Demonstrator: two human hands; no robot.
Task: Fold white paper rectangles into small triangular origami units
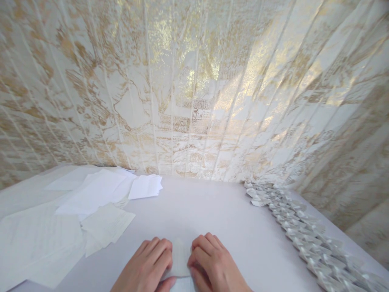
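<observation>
A small white folded paper [180, 259] lies on the white table [212, 215] at the bottom middle of the view. My left hand [150, 265] presses on its left side with the fingers curled down. On the paper's right side my right hand [211, 263] does the same, fingers bent over the edge. Both thumbs meet under the paper near the bottom edge of the view. Most of the paper is hidden between and beneath the hands.
Loose white paper sheets [91, 198] are spread over the table's left part. A long row of folded white paper pieces [304, 231] runs along the right edge. A white and gold patterned wall [194, 89] rises right behind the table.
</observation>
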